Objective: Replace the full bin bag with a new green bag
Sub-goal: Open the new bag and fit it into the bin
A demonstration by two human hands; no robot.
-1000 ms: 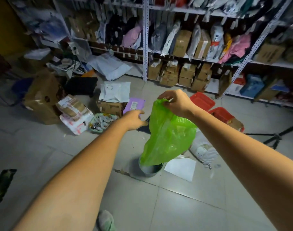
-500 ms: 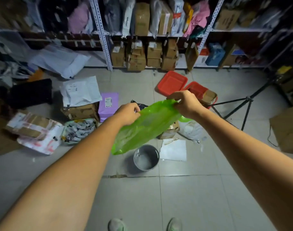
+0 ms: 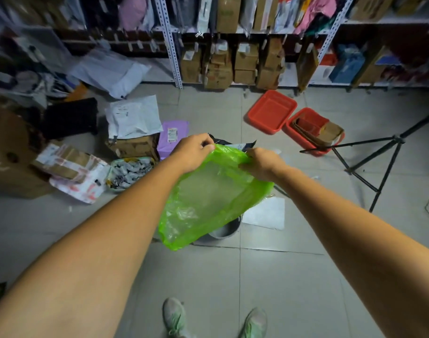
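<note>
A translucent green bag [image 3: 208,196] is spread out in the air above the floor, held by its top edge. My left hand [image 3: 192,152] pinches the left part of that edge and my right hand [image 3: 262,162] pinches the right part. Below the bag stands a small grey bin [image 3: 224,231], mostly hidden by the green plastic; only its near right rim shows. A dark bag [image 3: 233,143] lies on the floor just beyond my hands, largely covered by them.
A white sheet [image 3: 264,213] lies right of the bin. Two red trays [image 3: 272,111] sit further back right, a black tripod [image 3: 369,162] stands at right. Cardboard boxes, parcels and a tray of small items [image 3: 129,173] crowd the left. Shelving [image 3: 169,42] lines the back. My shoes [image 3: 174,315] are below.
My left hand took hold of the bag's edge, and both hands pulled it wider, so the bag now hangs spread out over the bin. The view tilted down.
</note>
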